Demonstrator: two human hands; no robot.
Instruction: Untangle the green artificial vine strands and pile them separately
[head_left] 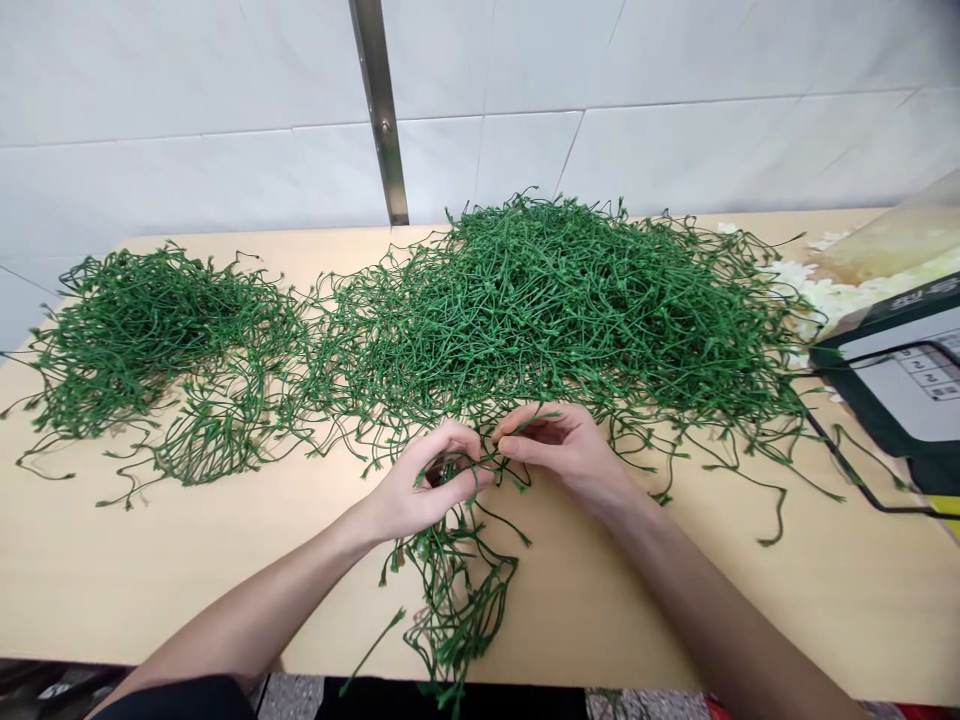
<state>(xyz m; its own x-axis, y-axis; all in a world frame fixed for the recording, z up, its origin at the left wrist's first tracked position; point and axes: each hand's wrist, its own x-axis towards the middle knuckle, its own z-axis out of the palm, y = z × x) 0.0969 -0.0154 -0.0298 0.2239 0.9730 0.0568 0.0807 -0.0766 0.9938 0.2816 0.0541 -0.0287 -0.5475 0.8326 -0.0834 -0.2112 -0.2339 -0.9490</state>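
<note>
My left hand [431,475] is closed around a loose bunch of thin green plastic stems [461,610], which hangs from it down to the table's front edge. Close beside it, my right hand [551,445] pinches a green stem between thumb and forefinger. The fingertips of both hands almost meet. Just behind them spreads a large tangled pile of green stems [562,300], each stem tipped with a small forked end. How the stems lie inside the left hand is partly hidden by its fingers.
A smaller heap of stems [142,330] lies at the left of the wooden table [187,570]. On the right are white flowers [799,285] and a black-framed box [892,390] with a handle. Behind the table stands a tiled wall [225,100] with a metal strip [381,110].
</note>
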